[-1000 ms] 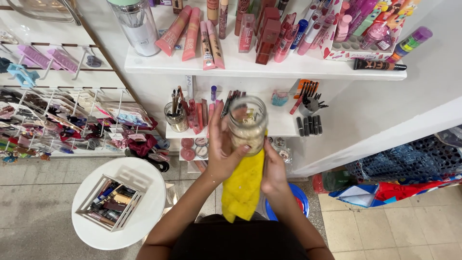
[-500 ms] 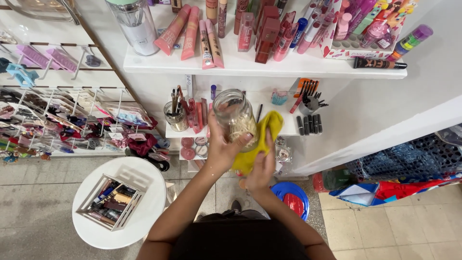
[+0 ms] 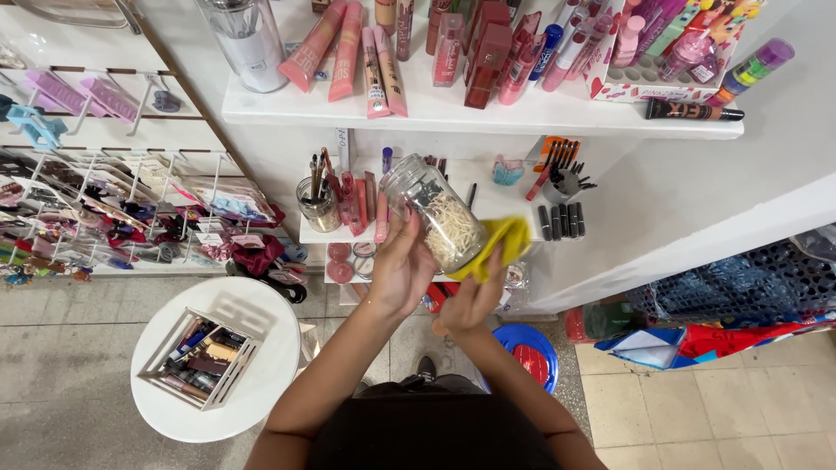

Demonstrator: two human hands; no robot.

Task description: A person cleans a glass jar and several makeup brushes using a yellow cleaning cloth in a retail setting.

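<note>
The left hand has its fingers wrapped around a tilted glass jar, up in front of the shelf. The right hand presses a yellow cloth on it. The jar could slip and break on the floor.

We can't see the jar base: yellow cloth covers it. Right hand fingertips hidden under cloth. Top-shelf tubes cropped by frame edge.

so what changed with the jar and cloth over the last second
The glass jar tipped from upright to slanting left. The yellow cloth went from hanging below it to bunched against its base under the right hand. The left hand kept its grip; shelves unchanged.
</note>
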